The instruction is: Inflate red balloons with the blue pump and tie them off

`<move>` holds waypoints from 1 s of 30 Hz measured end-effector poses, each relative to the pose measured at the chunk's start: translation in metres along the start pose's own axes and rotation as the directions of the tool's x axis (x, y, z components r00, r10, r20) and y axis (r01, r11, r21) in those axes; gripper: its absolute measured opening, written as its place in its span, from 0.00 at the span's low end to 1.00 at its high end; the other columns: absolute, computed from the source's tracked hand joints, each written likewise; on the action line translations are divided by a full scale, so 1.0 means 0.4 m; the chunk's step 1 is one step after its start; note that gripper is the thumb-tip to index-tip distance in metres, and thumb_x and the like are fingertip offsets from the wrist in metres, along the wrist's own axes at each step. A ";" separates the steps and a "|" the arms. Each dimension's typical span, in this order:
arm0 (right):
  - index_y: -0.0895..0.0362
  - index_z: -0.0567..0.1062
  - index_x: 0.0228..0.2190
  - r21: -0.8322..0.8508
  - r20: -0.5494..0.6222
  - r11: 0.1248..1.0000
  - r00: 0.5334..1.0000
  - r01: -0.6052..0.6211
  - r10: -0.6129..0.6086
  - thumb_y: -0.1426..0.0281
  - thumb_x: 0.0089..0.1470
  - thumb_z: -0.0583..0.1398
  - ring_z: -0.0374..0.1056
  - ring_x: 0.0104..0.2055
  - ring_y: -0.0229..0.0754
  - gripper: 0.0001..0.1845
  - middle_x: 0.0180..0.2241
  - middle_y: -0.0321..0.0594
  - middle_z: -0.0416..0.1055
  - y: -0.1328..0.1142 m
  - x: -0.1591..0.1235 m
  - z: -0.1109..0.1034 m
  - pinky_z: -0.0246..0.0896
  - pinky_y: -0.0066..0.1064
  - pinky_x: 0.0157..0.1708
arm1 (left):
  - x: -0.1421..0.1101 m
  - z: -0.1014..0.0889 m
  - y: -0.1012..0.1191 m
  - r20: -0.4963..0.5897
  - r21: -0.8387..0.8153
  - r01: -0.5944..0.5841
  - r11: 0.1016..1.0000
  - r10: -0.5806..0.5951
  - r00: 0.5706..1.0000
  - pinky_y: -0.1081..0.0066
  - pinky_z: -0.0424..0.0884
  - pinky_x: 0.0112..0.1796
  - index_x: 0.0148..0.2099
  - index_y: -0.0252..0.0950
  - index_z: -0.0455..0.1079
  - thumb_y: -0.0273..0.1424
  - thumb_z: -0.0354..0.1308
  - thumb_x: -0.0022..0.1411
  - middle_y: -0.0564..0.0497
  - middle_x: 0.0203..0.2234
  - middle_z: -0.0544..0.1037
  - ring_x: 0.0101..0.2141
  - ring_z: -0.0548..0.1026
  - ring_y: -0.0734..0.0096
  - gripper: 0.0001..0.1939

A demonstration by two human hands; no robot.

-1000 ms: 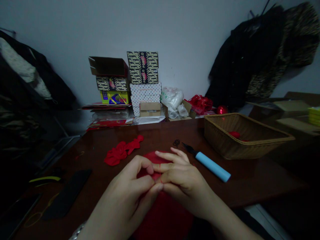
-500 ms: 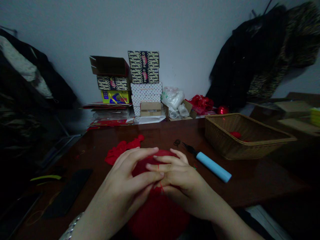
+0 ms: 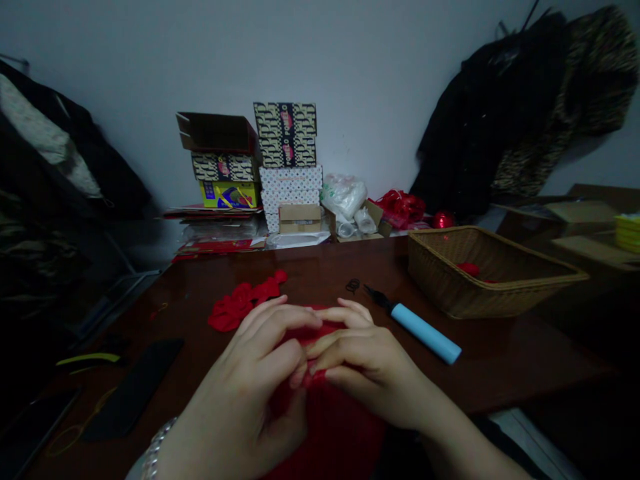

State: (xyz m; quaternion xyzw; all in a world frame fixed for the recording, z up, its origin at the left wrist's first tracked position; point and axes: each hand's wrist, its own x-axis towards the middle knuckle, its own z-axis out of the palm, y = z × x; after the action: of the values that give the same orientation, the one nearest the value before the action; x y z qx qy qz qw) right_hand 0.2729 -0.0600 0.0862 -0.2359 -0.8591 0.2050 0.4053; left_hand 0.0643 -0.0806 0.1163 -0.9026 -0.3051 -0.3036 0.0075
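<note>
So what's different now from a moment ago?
The left hand has dropped lower, and it and the right hand have curled tighter, their fingers folding over more of the red cloth. The blue-handled tool, the basket and the red scraps stayed where they were.

Domestic room doubling as craft space: dark coats (image 3: 493, 113) hang on far-right wall; stacked cardboard boxes (image 3: 286, 133) and wicker basket (image 3: 440, 283) crowd glossy wooden desk (image 3: 505, 353).
</note>
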 end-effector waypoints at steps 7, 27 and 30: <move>0.50 0.79 0.35 0.251 -0.185 0.967 0.978 -0.052 0.100 0.70 0.57 0.63 0.69 0.51 0.45 0.04 0.39 0.37 0.80 0.031 -0.002 0.000 0.55 0.46 0.56 | 0.001 0.022 -0.039 -0.244 0.068 0.003 0.998 0.013 0.970 0.56 0.66 0.51 0.26 0.37 0.61 0.18 0.57 0.54 0.48 0.37 0.73 0.43 0.72 0.65 0.11; 0.52 0.80 0.30 0.468 -0.227 0.869 0.929 -0.159 0.292 0.67 0.52 0.67 0.69 0.41 0.42 0.03 0.35 0.38 0.70 0.053 -0.007 0.014 0.64 0.36 0.43 | -0.001 -0.008 0.026 0.058 -0.628 0.113 0.770 -0.098 0.993 0.67 0.71 0.38 0.38 0.38 0.73 0.28 0.56 0.62 0.48 0.29 0.75 0.36 0.73 0.66 0.04; 0.51 0.80 0.31 0.405 -0.271 0.903 0.924 -0.144 0.269 0.66 0.53 0.66 0.69 0.41 0.42 0.03 0.35 0.38 0.71 0.049 -0.010 0.010 0.63 0.37 0.43 | -0.009 0.012 0.005 -0.047 -0.637 0.175 0.751 -0.265 0.963 0.63 0.72 0.41 0.56 0.42 0.70 0.32 0.55 0.65 0.47 0.33 0.79 0.37 0.76 0.64 0.18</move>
State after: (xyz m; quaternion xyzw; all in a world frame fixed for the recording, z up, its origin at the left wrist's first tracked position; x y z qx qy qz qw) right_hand 0.2767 -0.0471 0.0707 -0.2745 -0.6956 0.3677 0.5527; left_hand 0.0657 -0.0833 0.1108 -0.7883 -0.2896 -0.4466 -0.3087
